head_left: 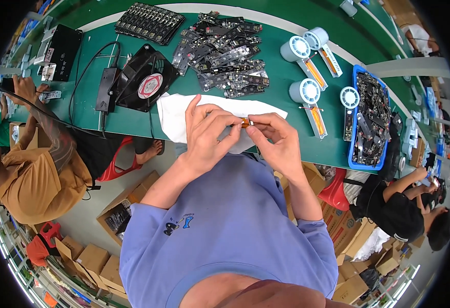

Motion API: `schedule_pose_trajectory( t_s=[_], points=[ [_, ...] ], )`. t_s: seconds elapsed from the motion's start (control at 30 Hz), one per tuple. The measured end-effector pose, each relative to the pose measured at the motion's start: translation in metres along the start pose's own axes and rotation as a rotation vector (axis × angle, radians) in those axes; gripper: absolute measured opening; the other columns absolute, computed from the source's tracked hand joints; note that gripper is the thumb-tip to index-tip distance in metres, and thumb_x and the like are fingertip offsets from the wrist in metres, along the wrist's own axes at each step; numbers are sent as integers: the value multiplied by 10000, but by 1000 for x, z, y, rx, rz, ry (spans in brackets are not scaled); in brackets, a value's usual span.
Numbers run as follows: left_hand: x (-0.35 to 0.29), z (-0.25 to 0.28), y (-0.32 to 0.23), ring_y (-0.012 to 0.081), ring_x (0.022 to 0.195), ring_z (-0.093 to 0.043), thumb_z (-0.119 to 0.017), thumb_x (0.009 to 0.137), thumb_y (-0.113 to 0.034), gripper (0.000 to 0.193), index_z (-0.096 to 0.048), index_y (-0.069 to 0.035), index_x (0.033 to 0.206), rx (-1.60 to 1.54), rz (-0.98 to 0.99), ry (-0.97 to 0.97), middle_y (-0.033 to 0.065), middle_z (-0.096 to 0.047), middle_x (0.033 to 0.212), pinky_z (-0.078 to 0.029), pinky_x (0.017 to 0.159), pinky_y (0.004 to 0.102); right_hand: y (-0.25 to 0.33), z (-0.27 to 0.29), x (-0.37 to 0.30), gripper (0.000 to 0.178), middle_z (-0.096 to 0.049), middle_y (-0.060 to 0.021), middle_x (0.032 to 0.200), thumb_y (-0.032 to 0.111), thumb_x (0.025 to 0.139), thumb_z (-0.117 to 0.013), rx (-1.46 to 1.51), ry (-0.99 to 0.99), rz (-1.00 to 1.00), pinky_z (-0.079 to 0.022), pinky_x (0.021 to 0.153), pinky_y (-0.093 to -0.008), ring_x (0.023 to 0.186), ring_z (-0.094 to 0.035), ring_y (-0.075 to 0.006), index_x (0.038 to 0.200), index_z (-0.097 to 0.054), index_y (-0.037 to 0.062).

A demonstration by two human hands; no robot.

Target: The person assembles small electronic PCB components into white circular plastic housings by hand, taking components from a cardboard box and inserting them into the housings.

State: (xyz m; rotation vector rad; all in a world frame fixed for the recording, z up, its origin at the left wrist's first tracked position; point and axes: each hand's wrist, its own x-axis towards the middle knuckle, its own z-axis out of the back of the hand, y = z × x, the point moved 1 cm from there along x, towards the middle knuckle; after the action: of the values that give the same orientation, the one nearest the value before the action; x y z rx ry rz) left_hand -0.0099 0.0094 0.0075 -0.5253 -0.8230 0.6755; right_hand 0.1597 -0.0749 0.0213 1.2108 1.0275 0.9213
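Note:
Above the white cloth [171, 118] at the table's near edge, my two hands meet at a small orange piece with a pale end [245, 123]. My left hand [208, 134] pinches it from one side between thumb and forefinger, its other fingers raised. From the other side my right hand [279, 141] closes thumb and fingertips on its pale end. Fingertips cover much of the piece, so its exact kind cannot be made out. To the right lie several light-blue round fan heads [304, 92], attached to strips with orange middles [317, 122].
Beyond the cloth lies a heap of narrow black circuit boards [225, 56], near a stacked board panel [148, 23]. A black fan [147, 79] and power adapter [105, 90] stand left. At right is a blue basket [352, 143] of boards. Other people sit on both sides.

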Motion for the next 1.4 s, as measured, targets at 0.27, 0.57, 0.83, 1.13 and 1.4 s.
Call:
schedule_pose_trajectory(
  t_s=[0.27,0.57,0.83,1.13,1.4],
  points=[
    [-2,0,0,185,958,-633,-824,794,-64,141,-754,-110,906,8,-19,-4,-33,-722,886,-311,1188,487,0,1,-1,240,-687,-121,1103,-18,934,-759,-22,42,23,-626,839,-297,973,-741,-181,1172,-735,-41],
    [0,-1,0,183,958,-636,-837,778,-55,176,-749,-114,920,52,-85,1,-35,-717,885,-338,1171,489,2,2,2,232,-700,-125,1080,-15,930,-764,-56,41,45,-629,816,-292,944,-740,-179,1160,-749,-43],
    [1,3,-2,194,963,-641,-830,795,-62,182,-772,-115,959,-12,-72,59,-26,-718,889,-353,1153,504,7,8,6,206,-726,-118,1051,2,919,-778,-88,125,14,-613,796,-287,907,-734,-171,1120,-760,-41],
    [1,14,-3,204,1006,-637,-822,806,-73,175,-784,-116,972,10,-76,126,-25,-722,927,-318,1178,515,9,8,-1,224,-737,-78,1065,41,1002,-722,-128,178,-66,-588,853,-282,955,-707,-123,1203,-711,-56],
    [-10,18,-7,223,1070,-615,-841,781,-92,224,-775,-128,992,48,-123,151,-26,-697,1050,-339,1162,504,1,2,-11,188,-733,-81,1040,30,1022,-693,-59,193,-172,-597,824,-263,973,-730,-123,1187,-691,-61]
  ],
)
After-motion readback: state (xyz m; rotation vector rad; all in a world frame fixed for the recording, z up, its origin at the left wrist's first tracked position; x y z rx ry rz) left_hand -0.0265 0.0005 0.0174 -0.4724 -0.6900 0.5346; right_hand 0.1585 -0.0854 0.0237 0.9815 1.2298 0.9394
